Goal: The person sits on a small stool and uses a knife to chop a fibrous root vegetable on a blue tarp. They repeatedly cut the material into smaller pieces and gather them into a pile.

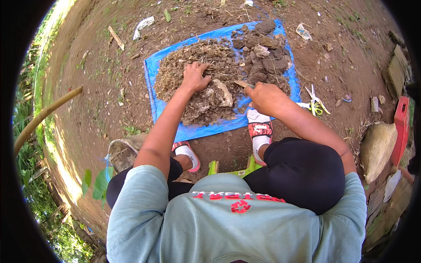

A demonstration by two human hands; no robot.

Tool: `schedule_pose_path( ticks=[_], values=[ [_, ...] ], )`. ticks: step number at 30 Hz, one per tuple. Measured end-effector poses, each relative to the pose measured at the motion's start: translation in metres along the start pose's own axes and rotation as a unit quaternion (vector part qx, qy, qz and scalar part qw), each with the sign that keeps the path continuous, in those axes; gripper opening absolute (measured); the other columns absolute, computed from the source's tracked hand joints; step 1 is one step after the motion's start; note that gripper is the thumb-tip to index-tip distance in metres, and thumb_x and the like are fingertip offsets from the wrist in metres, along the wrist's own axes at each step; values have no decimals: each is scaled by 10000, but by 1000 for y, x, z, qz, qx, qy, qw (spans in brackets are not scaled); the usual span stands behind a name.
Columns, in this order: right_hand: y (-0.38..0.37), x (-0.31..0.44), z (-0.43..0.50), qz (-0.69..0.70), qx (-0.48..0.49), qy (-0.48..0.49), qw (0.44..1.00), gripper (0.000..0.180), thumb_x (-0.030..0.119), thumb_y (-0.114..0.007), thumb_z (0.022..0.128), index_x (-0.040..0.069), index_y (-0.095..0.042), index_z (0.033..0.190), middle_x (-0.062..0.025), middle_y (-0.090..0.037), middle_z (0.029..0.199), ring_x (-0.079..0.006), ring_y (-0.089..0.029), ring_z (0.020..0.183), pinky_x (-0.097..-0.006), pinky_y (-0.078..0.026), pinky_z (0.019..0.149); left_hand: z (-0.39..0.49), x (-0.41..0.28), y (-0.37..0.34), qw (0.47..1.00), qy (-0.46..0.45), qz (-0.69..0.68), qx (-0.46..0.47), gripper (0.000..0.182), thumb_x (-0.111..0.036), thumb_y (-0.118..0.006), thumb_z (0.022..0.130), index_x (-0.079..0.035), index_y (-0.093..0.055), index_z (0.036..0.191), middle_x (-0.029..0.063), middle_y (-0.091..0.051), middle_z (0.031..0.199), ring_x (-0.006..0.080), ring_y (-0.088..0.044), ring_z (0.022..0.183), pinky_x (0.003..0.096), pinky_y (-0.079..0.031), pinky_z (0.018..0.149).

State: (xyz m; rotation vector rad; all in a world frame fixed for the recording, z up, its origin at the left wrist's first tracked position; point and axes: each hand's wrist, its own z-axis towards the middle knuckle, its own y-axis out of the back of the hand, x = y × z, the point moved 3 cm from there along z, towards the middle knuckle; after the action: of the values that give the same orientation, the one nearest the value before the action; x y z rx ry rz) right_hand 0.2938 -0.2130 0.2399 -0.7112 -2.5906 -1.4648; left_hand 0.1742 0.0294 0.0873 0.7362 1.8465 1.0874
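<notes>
A blue plastic sheet (210, 130) lies on the bare ground before me. On its left and middle is a heap of crumbled brown material like dry dung or compost (177, 65), with pale crusted lumps (224, 93) near its front. Darker, larger clods (274, 60) are piled at the sheet's right. My left hand (196, 77) rests on the loose heap with its fingers apart; whether anything is under them is hidden. My right hand (265, 98) grips a tool with a short pointed blade (242, 83), which points left over the heap; its handle is mostly hidden in my fist.
White-handled pruning shears (314, 97) and green-handled scissors (315, 108) lie right of the sheet. A bucket (123, 153) stands beside my left knee. My feet flank a green stool (236, 171). A large stone (378, 149) and a red plastic object (400, 130) are at far right.
</notes>
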Motion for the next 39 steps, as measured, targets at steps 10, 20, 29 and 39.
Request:
schedule_pose_path(
  ticks=[10,20,29,39],
  values=[
    [4,7,5,-9,10,4,1000,348,235,-724,891,5,-665,1147,-204,-742,987,-358,-715,1005,-478,-594,829,1,-21,-15,988,-77,-61,-118,211,-95,-744,871,-78,-664,1066,144,-606,1165,366,-558,1134,475,-464,982],
    [-1,3,9,-22,59,9,998,513,307,-747,900,25,-590,1300,-261,-682,1063,-425,-715,946,-494,-586,822,-10,33,9,945,55,-264,-187,124,-100,-670,941,-45,-658,1051,128,-671,1042,266,-636,1051,376,-473,953],
    [-1,3,11,-16,63,-1,998,522,301,-744,902,30,-586,1319,-263,-686,1061,-424,-715,957,-487,-587,830,-17,16,10,947,164,-219,-170,289,-330,-589,1030,-58,-662,1096,223,-703,966,383,-682,927,450,-517,855],
    [-1,5,13,-21,56,5,998,536,309,-750,888,34,-590,1319,-261,-690,1048,-426,-716,948,-494,-590,816,10,-2,3,835,258,-486,18,485,-510,-444,1081,-72,-639,1012,144,-642,1097,315,-662,911,425,-575,813]
  ],
)
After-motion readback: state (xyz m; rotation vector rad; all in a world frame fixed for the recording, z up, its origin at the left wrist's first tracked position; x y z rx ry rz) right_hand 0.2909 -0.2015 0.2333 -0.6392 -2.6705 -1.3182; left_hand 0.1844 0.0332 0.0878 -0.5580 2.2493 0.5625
